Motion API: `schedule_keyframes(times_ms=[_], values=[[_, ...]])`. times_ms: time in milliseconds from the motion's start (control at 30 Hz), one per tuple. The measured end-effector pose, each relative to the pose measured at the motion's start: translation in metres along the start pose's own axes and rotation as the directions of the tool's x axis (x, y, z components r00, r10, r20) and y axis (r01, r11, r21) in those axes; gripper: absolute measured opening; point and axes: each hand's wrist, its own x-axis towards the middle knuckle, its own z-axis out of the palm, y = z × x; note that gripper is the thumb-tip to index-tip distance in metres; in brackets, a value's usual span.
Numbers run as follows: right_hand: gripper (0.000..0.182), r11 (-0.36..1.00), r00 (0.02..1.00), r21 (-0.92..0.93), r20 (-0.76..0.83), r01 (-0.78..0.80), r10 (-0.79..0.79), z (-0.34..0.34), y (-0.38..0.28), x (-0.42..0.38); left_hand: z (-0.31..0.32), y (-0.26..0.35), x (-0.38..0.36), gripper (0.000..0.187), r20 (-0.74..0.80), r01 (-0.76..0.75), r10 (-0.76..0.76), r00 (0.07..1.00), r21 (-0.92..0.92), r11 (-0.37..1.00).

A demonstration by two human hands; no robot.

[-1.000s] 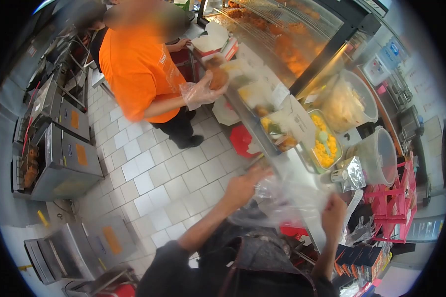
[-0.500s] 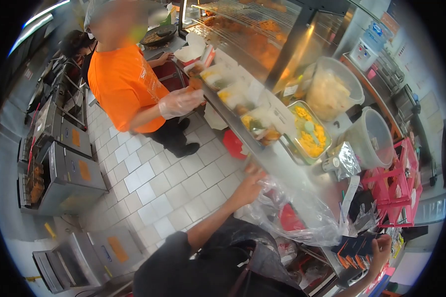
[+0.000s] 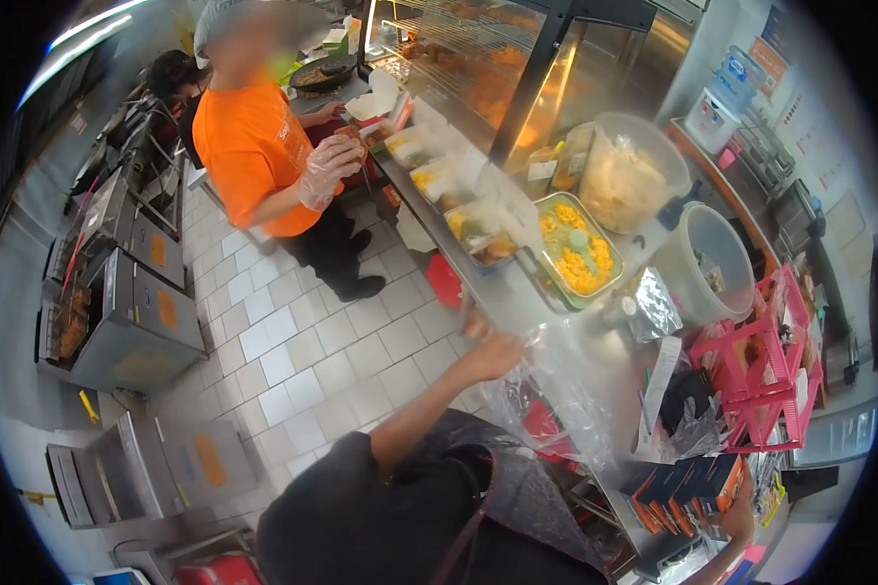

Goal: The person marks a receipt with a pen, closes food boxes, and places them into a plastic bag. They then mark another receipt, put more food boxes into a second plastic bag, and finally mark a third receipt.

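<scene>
My left hand (image 3: 493, 355), fingers closed and a little blurred, is at the counter's near edge. It grips a clear plastic bag (image 3: 548, 414), which hangs over that edge. Out to the right, my right hand (image 3: 738, 515) is wrapped around the outer end of a row of dark blue and orange boxes (image 3: 675, 494) on the counter. Part of its fingers is hidden behind them. A long paper slip (image 3: 661, 385) and a crumpled clear bag (image 3: 699, 429) lie just beyond the boxes.
Across the counter are open food boxes (image 3: 479, 234), a tray of yellow food (image 3: 580, 255), two clear tubs (image 3: 717, 265) and a pink basket (image 3: 759, 366). A co-worker in an orange shirt (image 3: 249, 161) stands at left, a gloved hand (image 3: 330, 172) holding a brown food piece. Steel appliances (image 3: 141, 331) line the left side.
My left hand has moved slightly left with the plastic bag, which has drawn away from the boxes. More of the boxes' orange sides shows. The co-worker's gloved hand has drawn back from the food boxes.
</scene>
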Motion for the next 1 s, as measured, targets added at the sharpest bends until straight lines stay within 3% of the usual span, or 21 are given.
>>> schedule_keyframes(times_ms=[33,100,133,200,267,300,367,433,500,633,700,767,833,900,933,967,1000], values=[[0.137,0.999,1.000,-0.041,0.022,0.017,-0.016,-0.001,0.001,0.003,-0.003,0.010,-0.005,0.031,-0.007,0.004,-0.004,1.000,0.002,1.000],[0.141,0.999,0.996,-0.023,0.073,-0.044,0.045,-0.003,0.006,0.017,-0.021,0.044,-0.020,0.030,-0.101,-0.001,-0.036,0.994,-0.335,0.942],[0.140,0.997,0.994,-0.062,0.093,-0.045,0.050,-0.001,0.017,0.023,-0.027,0.055,-0.022,0.030,-0.114,-0.002,-0.038,0.993,-0.331,0.943],[0.140,0.993,0.992,-0.109,0.115,-0.035,0.047,-0.006,0.018,0.032,-0.031,0.069,-0.026,0.029,0.119,0.289,-0.286,0.951,-0.672,0.682],[0.133,0.991,0.982,0.125,0.187,-0.044,0.020,-0.025,-0.011,0.035,-0.024,0.067,-0.030,0.029,0.100,0.253,-0.255,0.962,-0.682,0.686],[0.133,0.993,0.983,0.112,0.186,-0.021,0.000,-0.036,-0.026,0.045,-0.022,0.066,-0.032,0.029,0.078,0.213,-0.220,0.972,-0.685,0.697],[0.131,0.979,0.962,0.194,0.252,0.060,-0.109,-0.040,-0.130,0.024,-0.022,0.075,-0.030,0.029,0.028,0.179,-0.212,0.977,-0.646,0.742],[0.130,0.950,0.922,0.290,0.323,0.117,-0.212,-0.052,-0.174,0.033,-0.015,0.079,-0.023,0.028,-0.004,0.167,-0.211,0.977,-0.592,0.788],[0.129,0.899,0.869,0.415,0.386,0.136,-0.310,-0.053,-0.212,0.036,-0.007,0.075,-0.007,0.027,-0.179,-0.193,0.141,0.974,-0.314,0.930],[0.128,0.746,0.752,0.662,0.454,0.073,-0.477,-0.049,-0.256,0.035,-0.031,0.136,-0.005,0.028,-0.131,-0.054,0.000,0.991,-0.408,0.911],[0.125,0.506,0.507,0.850,0.375,0.147,-0.776,0.016,-0.247,0.079,-0.036,0.154,-0.006,0.031,-0.127,-0.042,-0.019,0.992,-0.461,0.886],[0.125,0.397,0.361,0.895,0.308,0.203,-0.880,0.035,-0.294,0.099,-0.034,0.164,-0.012,0.038,-0.298,-0.241,0.119,0.947,-0.417,0.877],[0.120,0.241,0.478,0.969,0.233,-0.045,-0.847,0.112,-0.259,0.132,-0.052,0.174,-0.032,0.042,-0.212,-0.203,0.116,0.970,-0.453,0.868],[0.121,0.372,0.441,0.928,0.344,-0.025,-0.829,0.130,-0.264,0.168,-0.055,0.170,-0.050,0.042,-0.296,-0.306,0.189,0.936,-0.422,0.854],[0.124,0.191,0.605,0.979,0.194,-0.070,-0.772,0.132,-0.280,0.167,-0.065,0.180,-0.066,0.039,-0.228,-0.202,0.092,0.969,-0.525,0.827],[0.129,0.002,0.762,0.997,0.062,-0.079,-0.645,0.134,-0.295,0.164,-0.067,0.172,-0.073,0.039,-0.195,-0.189,0.096,0.976,-0.541,0.819],[0.111,-0.040,0.757,0.999,-0.024,-0.004,-0.653,0.150,-0.293,0.188,-0.063,0.162,-0.077,0.039,-0.173,-0.205,0.128,0.977,-0.562,0.801]])
